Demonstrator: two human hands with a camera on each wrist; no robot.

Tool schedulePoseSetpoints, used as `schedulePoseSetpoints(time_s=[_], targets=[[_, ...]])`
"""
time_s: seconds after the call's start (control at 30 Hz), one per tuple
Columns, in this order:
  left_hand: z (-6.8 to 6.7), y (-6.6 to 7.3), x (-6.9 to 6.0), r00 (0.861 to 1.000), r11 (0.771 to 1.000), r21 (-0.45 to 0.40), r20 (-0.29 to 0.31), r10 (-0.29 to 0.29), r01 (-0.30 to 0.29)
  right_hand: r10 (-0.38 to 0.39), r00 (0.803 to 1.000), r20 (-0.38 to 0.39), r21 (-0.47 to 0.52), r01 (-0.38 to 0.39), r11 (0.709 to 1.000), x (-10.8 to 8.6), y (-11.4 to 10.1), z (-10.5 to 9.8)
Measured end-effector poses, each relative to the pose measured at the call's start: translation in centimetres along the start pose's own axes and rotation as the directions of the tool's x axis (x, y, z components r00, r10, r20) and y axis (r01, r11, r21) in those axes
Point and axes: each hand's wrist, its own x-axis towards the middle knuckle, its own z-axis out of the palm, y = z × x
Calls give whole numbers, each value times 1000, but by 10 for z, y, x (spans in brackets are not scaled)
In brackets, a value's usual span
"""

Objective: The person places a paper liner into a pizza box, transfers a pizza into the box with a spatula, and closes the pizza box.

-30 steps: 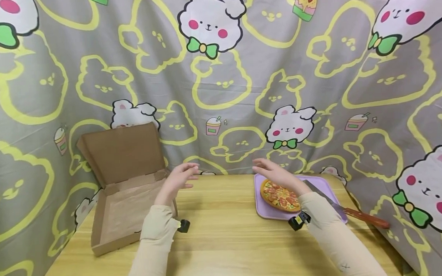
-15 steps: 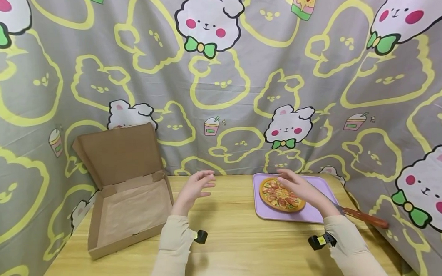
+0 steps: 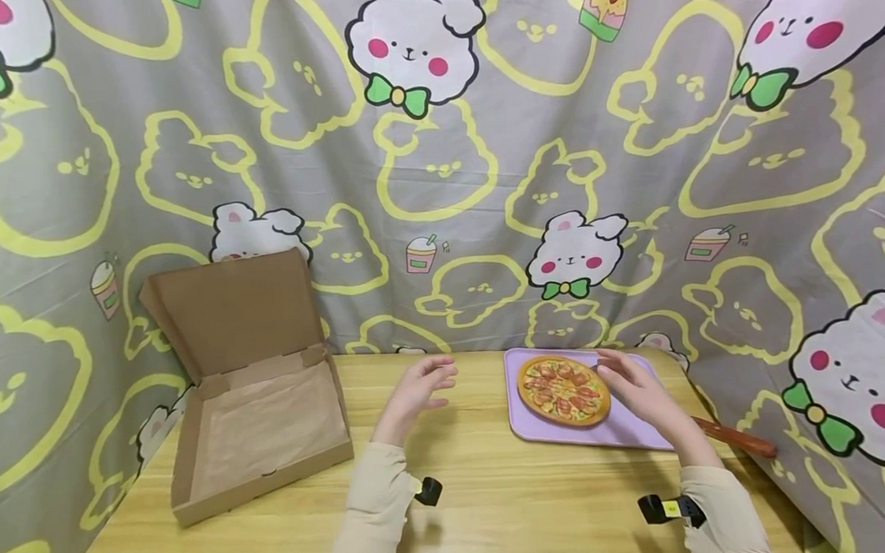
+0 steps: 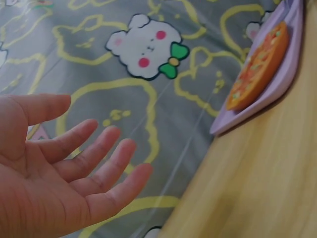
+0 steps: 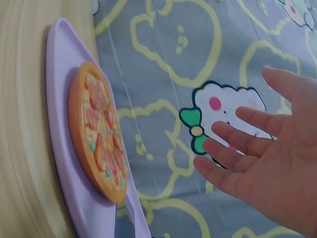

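Note:
A round toy pizza (image 3: 564,391) lies on a lilac tray (image 3: 529,435) at the table's right. My right hand (image 3: 636,387) hovers over the tray's right part, beside the pizza, with its fingers loosely spread and holding nothing. The right wrist view shows that palm apart from the pizza (image 5: 101,134). Over the middle of the table my left hand (image 3: 418,390) hangs in the air, fingers relaxed, nothing in it. A knife's wooden handle (image 3: 736,438) sticks out past the tray's right edge; its blade is mostly hidden behind the right hand and forearm.
An open cardboard pizza box (image 3: 270,423) stands on the left of the wooden table (image 3: 492,508), its lid (image 3: 234,312) raised against the curtain. The patterned curtain (image 3: 445,184) encloses the back and both sides. Bare table lies between box and tray.
Both hands have moved right and somewhat nearer the body. The right hand has gone from over the pizza to beside it, uncovering it. The left hand has left the box's edge.

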Motion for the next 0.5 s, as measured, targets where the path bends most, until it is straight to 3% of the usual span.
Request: schedulePoseSetpoints(time_s=[0.5], targets=[[42,-19,14,999,998,-65,-41,-31,28,3,990,-139,14,-1,1000,-35,18,-11]])
